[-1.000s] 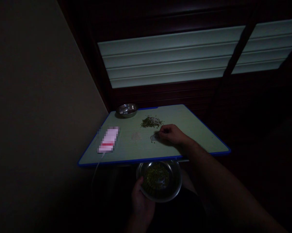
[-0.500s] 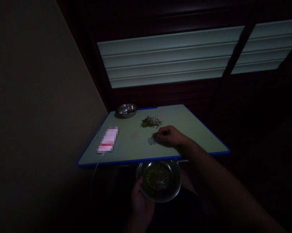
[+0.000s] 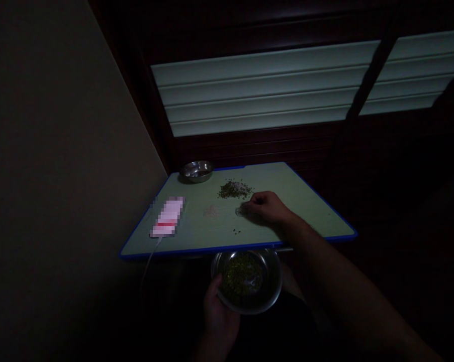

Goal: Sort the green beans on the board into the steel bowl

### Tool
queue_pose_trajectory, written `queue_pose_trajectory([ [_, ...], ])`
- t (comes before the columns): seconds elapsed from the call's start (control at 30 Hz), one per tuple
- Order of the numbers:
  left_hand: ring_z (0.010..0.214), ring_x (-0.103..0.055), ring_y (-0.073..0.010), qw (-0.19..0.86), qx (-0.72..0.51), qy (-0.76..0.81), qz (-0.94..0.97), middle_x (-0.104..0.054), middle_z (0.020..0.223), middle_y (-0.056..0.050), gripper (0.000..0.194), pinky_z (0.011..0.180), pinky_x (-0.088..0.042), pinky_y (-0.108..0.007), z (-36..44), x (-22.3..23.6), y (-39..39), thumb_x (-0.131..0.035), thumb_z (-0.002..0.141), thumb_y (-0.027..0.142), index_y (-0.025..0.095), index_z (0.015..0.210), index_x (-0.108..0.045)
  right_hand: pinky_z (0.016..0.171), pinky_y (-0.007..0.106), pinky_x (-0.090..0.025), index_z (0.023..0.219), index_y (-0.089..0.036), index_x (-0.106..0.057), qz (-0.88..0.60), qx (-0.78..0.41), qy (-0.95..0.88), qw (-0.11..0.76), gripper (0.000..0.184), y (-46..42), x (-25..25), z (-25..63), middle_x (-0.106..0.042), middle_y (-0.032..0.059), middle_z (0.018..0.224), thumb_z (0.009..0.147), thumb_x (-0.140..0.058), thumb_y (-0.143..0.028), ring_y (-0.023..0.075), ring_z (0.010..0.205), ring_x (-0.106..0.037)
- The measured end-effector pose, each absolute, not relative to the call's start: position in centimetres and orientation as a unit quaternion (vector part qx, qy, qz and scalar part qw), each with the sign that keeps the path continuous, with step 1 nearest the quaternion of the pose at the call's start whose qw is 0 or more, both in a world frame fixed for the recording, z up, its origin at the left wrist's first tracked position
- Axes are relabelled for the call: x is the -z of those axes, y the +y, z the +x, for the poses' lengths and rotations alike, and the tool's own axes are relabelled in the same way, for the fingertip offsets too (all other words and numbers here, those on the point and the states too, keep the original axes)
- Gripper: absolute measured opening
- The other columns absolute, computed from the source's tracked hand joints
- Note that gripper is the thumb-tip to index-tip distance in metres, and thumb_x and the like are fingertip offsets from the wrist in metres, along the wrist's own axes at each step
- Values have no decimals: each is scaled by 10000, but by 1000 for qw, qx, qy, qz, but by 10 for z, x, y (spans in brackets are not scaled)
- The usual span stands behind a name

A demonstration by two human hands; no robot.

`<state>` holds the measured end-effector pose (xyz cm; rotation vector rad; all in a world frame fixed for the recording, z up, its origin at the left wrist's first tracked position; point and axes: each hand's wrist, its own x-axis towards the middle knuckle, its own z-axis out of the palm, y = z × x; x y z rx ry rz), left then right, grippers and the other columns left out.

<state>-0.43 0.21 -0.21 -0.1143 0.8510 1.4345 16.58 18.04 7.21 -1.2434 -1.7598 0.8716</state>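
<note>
My left hand grips the near left side of a steel bowl, its thumb over the rim. Green, seed-like bits lie in this bowl, which is below the table's front edge. Over the table, my right hand is closed, fingertips together on a small clear round piece; its exact kind is too dark to tell. A few dark specks sit on the tabletop in front of that hand. Just beyond the fingers is a loose pile of greenish seed-like bits, with some paler ones among them.
A second steel bowl stands at the table's back left corner. A phone with a blurred screen lies at the left, its cable hanging over the front edge. A faint pale patch shows mid-table. Dark slatted panels rise behind.
My right hand has moved the clear piece slightly away from me and to the right. The dark specks now show on the table where they were not distinct before. My left hand keeps its place.
</note>
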Motion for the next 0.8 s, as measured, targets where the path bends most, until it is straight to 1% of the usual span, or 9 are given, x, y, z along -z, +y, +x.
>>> queue_pose_trajectory([
  [0.17, 879, -714, -240, 673, -625, 390, -64, -780, 882, -88, 244, 886, -530, -414, -3, -2, 2, -577, 825, 237, 172, 998, -736, 552, 271, -338, 623, -158, -594, -499, -290, -719, 387, 218, 183, -70, 166, -536, 8, 589, 719, -600, -353, 125, 576, -443],
  [0.3, 852, -720, -233, 674, -633, 378, -57, -784, 891, -82, 219, 818, -553, -386, -2, -2, 2, -565, 835, 237, 182, 956, -739, 581, 287, -356, 655, -159, -617, -501, -268, -729, 382, 204, 183, -71, 165, -568, 20, 617, 744, -599, -341, 140, 598, -471],
  [0.37, 851, -721, -236, 675, -631, 377, -61, -785, 884, -84, 210, 802, -556, -383, -2, -1, 3, -566, 835, 236, 181, 937, -742, 591, 287, -363, 658, -160, -621, -496, -267, -731, 384, 198, 183, -70, 165, -577, 22, 622, 751, -602, -333, 139, 600, -477],
  [0.63, 858, -717, -241, 673, -631, 383, -55, -783, 865, -78, 213, 826, -551, -398, -3, -2, 2, -597, 803, 234, 179, 947, -744, 582, 262, -361, 681, -152, -641, -480, -256, -745, 387, 222, 190, -61, 164, -583, 12, 625, 763, -592, -351, 129, 609, -482],
  [0.8, 864, -716, -238, 670, -637, 378, -51, -783, 883, -75, 216, 816, -553, -390, -2, -2, 3, -595, 801, 234, 190, 950, -745, 589, 265, -369, 685, -159, -628, -444, -298, -748, 393, 216, 188, -61, 162, -572, 9, 640, 743, -594, -364, 132, 618, -481],
])
